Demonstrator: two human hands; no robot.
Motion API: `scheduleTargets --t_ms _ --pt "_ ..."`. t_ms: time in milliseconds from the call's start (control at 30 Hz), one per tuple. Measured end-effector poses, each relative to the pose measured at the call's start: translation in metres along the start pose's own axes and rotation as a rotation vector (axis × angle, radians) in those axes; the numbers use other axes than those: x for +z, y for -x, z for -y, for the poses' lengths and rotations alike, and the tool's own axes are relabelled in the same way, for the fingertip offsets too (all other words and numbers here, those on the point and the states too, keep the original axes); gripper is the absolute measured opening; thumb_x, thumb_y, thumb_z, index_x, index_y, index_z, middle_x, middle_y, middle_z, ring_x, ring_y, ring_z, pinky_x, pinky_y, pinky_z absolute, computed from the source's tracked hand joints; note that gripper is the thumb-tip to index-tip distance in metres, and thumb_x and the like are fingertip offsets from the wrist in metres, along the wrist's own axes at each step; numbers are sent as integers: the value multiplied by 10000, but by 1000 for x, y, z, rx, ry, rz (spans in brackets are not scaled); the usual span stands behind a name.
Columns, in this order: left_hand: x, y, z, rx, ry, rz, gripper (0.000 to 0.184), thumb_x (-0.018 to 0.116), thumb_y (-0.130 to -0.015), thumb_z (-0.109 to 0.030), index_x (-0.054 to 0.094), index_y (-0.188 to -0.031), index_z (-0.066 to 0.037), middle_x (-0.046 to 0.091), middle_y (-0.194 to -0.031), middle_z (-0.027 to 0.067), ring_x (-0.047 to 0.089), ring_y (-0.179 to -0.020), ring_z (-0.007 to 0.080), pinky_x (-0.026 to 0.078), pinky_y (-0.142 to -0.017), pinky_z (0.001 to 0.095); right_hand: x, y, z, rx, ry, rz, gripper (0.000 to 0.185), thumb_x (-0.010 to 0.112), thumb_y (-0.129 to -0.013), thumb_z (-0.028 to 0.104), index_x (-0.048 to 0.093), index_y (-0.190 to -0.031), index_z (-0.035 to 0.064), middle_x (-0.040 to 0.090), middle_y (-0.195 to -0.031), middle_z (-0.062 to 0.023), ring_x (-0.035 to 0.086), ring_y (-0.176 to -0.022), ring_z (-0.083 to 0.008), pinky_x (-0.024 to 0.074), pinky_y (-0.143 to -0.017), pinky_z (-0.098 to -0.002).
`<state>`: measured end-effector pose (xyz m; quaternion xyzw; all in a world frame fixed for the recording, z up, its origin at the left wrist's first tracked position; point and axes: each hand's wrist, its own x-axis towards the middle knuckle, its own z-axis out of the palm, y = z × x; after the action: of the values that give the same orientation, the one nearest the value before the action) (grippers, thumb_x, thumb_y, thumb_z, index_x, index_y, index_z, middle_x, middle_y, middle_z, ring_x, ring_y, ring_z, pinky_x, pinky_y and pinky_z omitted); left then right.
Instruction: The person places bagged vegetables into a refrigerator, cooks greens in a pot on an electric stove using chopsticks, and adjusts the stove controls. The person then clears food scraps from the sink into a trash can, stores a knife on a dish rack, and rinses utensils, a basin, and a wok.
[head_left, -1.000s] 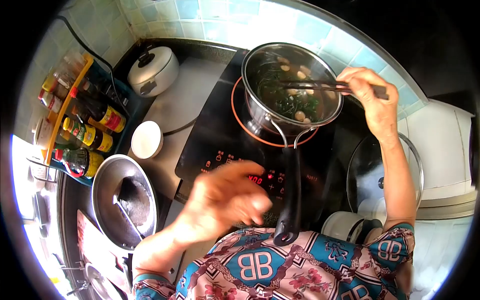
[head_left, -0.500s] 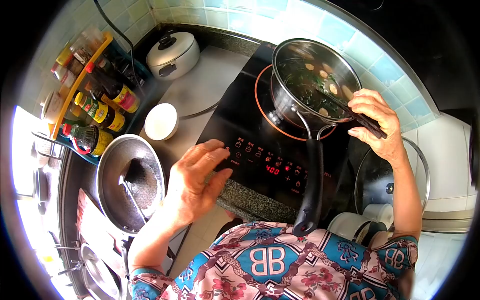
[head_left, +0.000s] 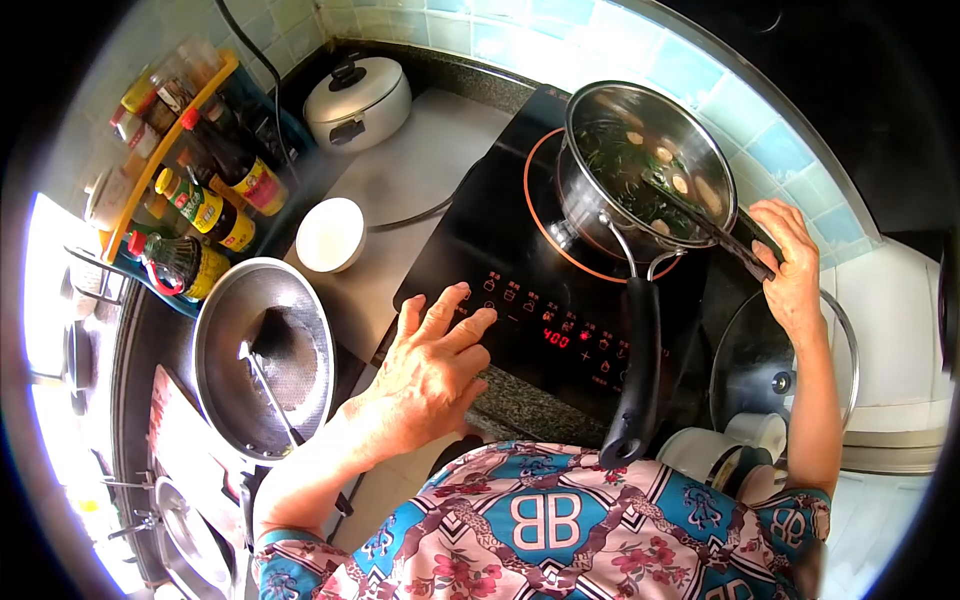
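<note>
My left hand [head_left: 432,362] is over the near left edge of the black induction cooktop [head_left: 470,240], fingers apart, with fingertips at the lit touch panel that reads 400. Nothing is in it. Dark chopsticks [head_left: 725,238] rest between the thumb and fingers of my right hand [head_left: 793,262]; the raised fingers are loose about them. Their other ends dip into the broth of the steel saucepan [head_left: 655,236], among green leaves and pale oval slices. The saucepan stands tilted in view on the ringed burner, its black handle [head_left: 643,360] pointing toward my body.
A white bowl [head_left: 331,234] and a lidded pot [head_left: 357,105] stand left of the cooktop. Nearer is a wok [head_left: 215,350] with a utensil inside. Sauce bottles [head_left: 205,210] fill a rack at far left. A glass lid [head_left: 745,350] leans at right.
My left hand has turned and spread its fingers across the panel. My right hand has shifted slightly right and lower, its fingers lifting off the chopsticks. The whole view has shifted a little.
</note>
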<state>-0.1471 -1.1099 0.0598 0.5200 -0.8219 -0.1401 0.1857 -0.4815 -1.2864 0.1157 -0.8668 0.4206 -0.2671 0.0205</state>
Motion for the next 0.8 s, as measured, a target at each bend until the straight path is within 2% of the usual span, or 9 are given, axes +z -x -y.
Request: scheduleTargets --t_ms 133,200,367,467,533,633,667,733,800 --pt "1 -1 1 11 -17 23 236 736 -623 -88 582 -791 -28 484 -1227 153 318 -1251 382 285 -931 562 3 8 -4 72 -12 8 375 566 -638 -171 563 -988 -36 577 -1027 -130 523 -1027 -295 410 -890 -346" --pt "2 -2 2 11 -14 31 230 734 -626 -92 584 -788 -29 483 -1228 153 315 -1253 381 277 -932 572 3 13 -6 65 93 29 348 567 -646 -149 568 -976 -40 581 -1024 -140 526 -1011 -304 418 -874 -346" --pt "4 -3 4 17 -15 39 217 730 -629 -97 589 -779 -26 479 -1232 154 306 -1259 383 264 -931 592 3 22 -2 83 157 129 259 594 -693 -2 576 -947 -44 578 -1019 -153 516 -987 -333 410 -871 -373" --pt "3 -5 4 13 3 51 216 732 -625 -91 591 -774 -22 479 -1235 156 301 -1263 385 262 -931 594 3 25 8 108 118 157 241 593 -703 3 576 -938 -46 576 -1003 -158 516 -964 -342 413 -856 -376" --pt "3 -7 4 26 1 42 219 733 -620 -85 587 -771 -22 475 -1240 162 301 -1262 391 263 -930 594 8 32 7 129 131 120 222 597 -714 14 574 -924 -50 570 -987 -166 515 -943 -345 420 -833 -378" --pt "1 -10 2 24 18 59 225 734 -613 -77 580 -769 -24 475 -1241 169 307 -1259 398 264 -929 593 6 40 6 174 110 199 149 613 -709 27 581 -838 -41 584 -913 -160 533 -867 -332 443 -750 -382" --pt "1 -11 1 31 20 47 236 736 -607 -74 570 -766 -23 471 -1242 177 309 -1256 403 266 -931 591 5 42 4 158 127 296 113 626 -694 24 583 -787 -23 594 -850 -145 541 -836 -319 447 -721 -376" --pt "2 -12 1 25 36 50 240 735 -603 -69 567 -767 -23 470 -1242 181 306 -1257 407 262 -943 584 3 44 18 62 -148 408 109 646 -680 29 583 -762 -6 595 -808 -126 545 -834 -304 447 -717 -365" --pt "2 -12 -1 1 39 62 237 735 -605 -55 569 -770 -18 473 -1239 182 303 -1263 409 260 -965 570 7 48 28 -116 -310 502 113 662 -670 33 583 -747 11 600 -844 -107 549 -873 -295 452 -716 -360"
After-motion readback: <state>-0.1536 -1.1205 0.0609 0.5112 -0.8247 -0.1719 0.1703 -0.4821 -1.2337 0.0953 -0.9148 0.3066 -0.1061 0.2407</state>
